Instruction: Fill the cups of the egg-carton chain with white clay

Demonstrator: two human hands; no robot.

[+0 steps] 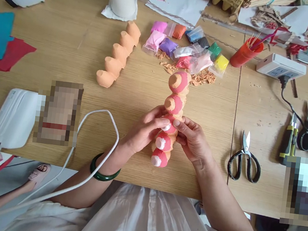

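Note:
Both hands are on a strip of egg carton (pixel 177 104), orange with rounded cups covered in pink clay. White clay caps the tips of the nearer cups, while the two far tips show bare orange. My left hand (pixel 150 129) grips the strip's left side, its thumb pressed on the white tip of the middle cup. From the right, my right hand (pixel 193 137) pinches the same cup with the thumb on its pink side; some fingers are hidden behind the strip. Another orange egg-carton strip (pixel 120 53), plain, lies on the table beyond my left hand.
Bags of coloured clay (pixel 168 47) lie beyond the strip, near orange shavings (pixel 203 78). A red cup (pixel 241 53) of sticks and a power strip (pixel 281 66) stand back right. Scissors (pixel 245 151) lie right. A white cable (pixel 98 109) loops over my left arm.

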